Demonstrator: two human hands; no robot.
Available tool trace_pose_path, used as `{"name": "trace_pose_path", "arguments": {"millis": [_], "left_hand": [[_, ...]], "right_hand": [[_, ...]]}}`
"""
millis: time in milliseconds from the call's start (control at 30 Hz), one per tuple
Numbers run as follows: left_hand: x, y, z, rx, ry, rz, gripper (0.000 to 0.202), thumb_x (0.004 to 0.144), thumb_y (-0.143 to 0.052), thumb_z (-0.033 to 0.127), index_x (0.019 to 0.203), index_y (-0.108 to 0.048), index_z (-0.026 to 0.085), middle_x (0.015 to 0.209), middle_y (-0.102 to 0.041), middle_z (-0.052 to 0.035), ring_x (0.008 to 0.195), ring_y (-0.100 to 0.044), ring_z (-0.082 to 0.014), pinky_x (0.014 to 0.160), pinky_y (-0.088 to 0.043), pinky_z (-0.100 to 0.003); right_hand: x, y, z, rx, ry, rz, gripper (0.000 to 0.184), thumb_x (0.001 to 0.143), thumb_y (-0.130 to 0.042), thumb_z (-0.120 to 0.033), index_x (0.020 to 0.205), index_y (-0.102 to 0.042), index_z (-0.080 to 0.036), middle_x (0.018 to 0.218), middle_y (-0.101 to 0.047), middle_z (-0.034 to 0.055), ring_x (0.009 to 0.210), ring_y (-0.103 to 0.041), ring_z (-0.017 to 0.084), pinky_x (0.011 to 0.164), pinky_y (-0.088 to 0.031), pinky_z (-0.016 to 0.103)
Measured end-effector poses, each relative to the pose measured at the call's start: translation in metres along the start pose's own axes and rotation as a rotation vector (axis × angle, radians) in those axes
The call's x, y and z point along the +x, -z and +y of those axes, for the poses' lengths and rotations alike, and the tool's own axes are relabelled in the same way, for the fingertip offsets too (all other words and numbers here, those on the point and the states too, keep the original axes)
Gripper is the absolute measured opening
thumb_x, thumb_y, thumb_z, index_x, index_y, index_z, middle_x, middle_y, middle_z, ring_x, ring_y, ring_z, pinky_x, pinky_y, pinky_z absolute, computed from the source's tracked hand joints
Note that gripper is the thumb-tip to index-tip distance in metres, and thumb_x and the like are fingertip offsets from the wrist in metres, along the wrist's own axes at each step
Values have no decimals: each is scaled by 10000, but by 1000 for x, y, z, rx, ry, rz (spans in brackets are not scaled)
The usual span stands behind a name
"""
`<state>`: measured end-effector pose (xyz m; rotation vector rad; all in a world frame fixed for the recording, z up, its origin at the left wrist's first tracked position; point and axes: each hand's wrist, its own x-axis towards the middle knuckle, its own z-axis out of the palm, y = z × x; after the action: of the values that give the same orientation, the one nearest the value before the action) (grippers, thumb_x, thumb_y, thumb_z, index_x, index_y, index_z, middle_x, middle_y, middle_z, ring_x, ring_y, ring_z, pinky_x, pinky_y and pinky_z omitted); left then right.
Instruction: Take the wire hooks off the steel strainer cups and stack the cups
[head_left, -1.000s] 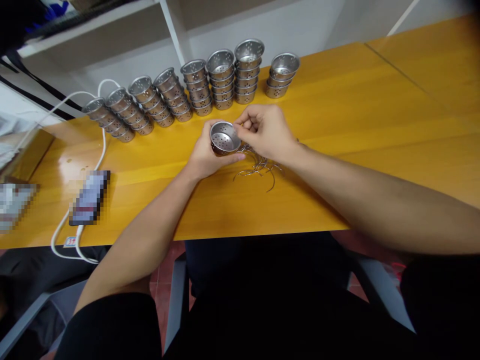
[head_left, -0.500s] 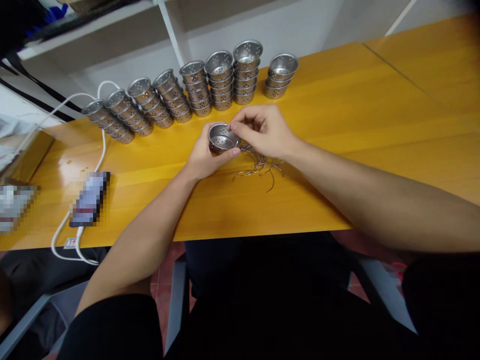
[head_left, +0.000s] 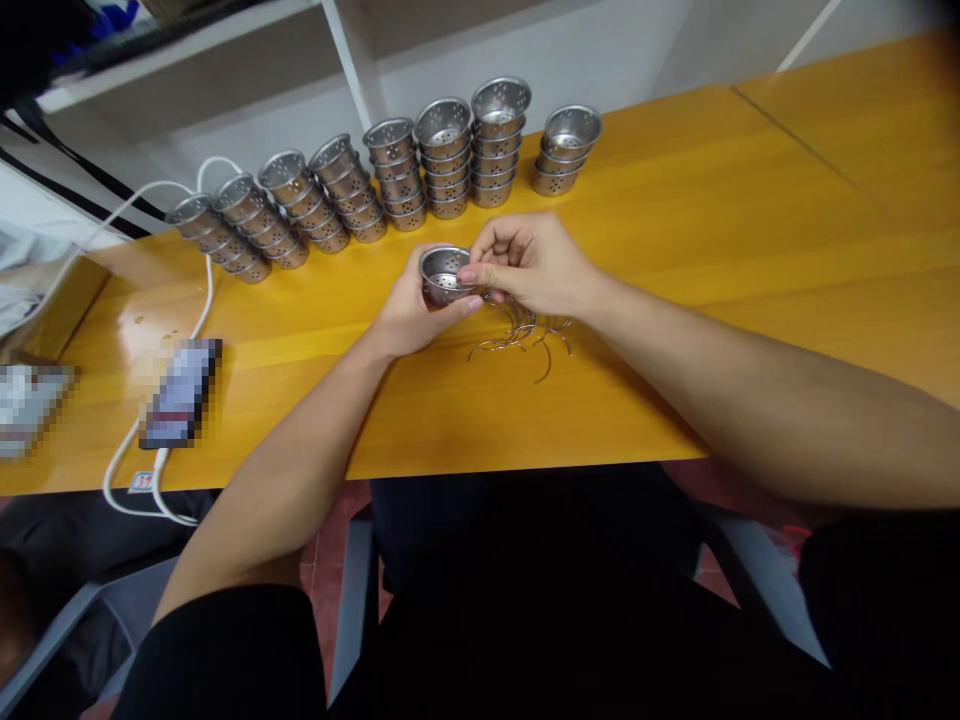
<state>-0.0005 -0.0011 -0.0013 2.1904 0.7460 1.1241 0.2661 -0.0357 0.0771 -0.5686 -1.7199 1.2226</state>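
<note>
My left hand [head_left: 416,312] is wrapped round a small perforated metal cup [head_left: 444,277], whose open mouth faces up. Over the cup's right rim, the thumb and forefinger of my right hand [head_left: 517,262] are pinched together. Whatever lies between those fingertips is too small to make out. Beneath my right hand, several thin curved wires [head_left: 517,330] lie in a loose heap on the yellow tabletop [head_left: 450,420].
Stacks of the same perforated cups [head_left: 405,175] stand in a row along the back, with a shorter stack [head_left: 564,150] at the right end. A phone [head_left: 180,395] with a white cable [head_left: 206,300] lies on the left. A cardboard box [head_left: 71,310] stands beyond it.
My right hand's fingertips have shifted slightly down at the cup's right rim. My left hand keeps its hold on the cup. The view has tilted slightly.
</note>
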Motion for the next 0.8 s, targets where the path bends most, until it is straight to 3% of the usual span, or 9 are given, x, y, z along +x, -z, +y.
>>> {"name": "trace_pose_path", "arguments": {"millis": [300,433,600,700,800], "left_hand": [[-1,1,-4,54,-68,-18,837,1164,-964,663,1785,-513,328,1537,-751,-113,1381,-852,-303,1267,-750,-540],[-1,1,-2,45,-46,-12,881,1128,-986,706,1779,-520,337,1521,-746,-105,1381,-851,-317,1279,-744,-564],[1,5,5,27,55,35,961,1029,-1031,811,1737,-578,345,1600,-747,-143,1484,-830,-383,1345,-724,-607],[3,8,9,20,103,64,1039,979,-1051,864,1744,-584,339,1602,-756,-150,1536,-814,-400,1393,-698,-625],[4,10,10,21,120,88,1042,972,-1059,867,1740,-595,336,1552,-773,-141,1524,-825,-399,1392,-702,-640]], "right_hand": [[0,0,0,-10,-27,-7,744,820,-1228,-862,910,-801,-260,712,-713,-11,578,-562,149,506,-449,319],[-1,0,1,-44,-24,-15,729,828,-1223,-856,920,-804,-266,750,-748,1,631,-604,173,532,-506,321],[-5,2,4,-216,79,131,646,1011,-1042,-915,1154,-867,-310,1006,-837,64,890,-748,281,786,-725,442],[-8,6,3,-388,128,189,553,1113,-920,-883,1213,-878,-341,1124,-827,96,1009,-764,341,938,-760,544],[-11,11,2,-504,135,129,420,1123,-934,-768,1205,-888,-358,1243,-839,125,1130,-772,395,1043,-762,617]]}}
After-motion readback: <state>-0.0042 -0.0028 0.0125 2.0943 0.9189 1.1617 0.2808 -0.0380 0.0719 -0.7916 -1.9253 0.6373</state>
